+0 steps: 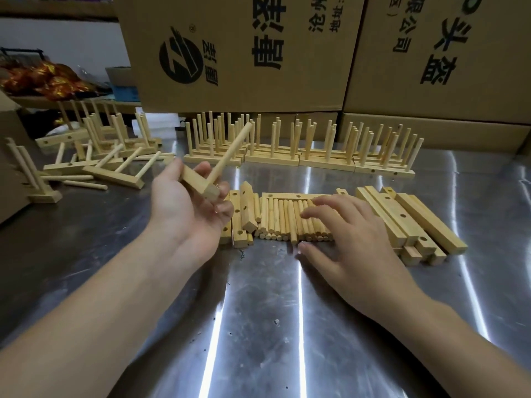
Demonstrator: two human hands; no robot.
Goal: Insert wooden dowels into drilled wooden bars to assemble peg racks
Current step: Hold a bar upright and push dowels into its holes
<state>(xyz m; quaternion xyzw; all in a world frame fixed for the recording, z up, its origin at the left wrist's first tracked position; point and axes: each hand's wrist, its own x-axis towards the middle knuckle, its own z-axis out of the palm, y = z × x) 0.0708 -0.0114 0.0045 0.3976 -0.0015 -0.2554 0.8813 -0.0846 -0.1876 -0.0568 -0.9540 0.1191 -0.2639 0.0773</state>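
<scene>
**A:** From the head camera, what has the left hand got?

**B:** It grips a short wooden bar, palm up, raised above the steel table. One dowel is seated near the bar's end and slants up to the right.

**A:** And the right hand?

**B:** It holds nothing. Its fingers are spread out flat over the loose dowels, which lie side by side (whether the fingertips actually touch the wood, I cannot tell).

**A:** Where are the other bars?

**B:** The drilled bars are stacked just right of the loose dowels. A smaller bunch of bars lies just left of them, beside the left hand.

**A:** Any finished pieces?

**B:** A row of peg racks stands upright farther back, in front of the cardboard boxes. The tumbled racks lie in a heap at far left.
</scene>
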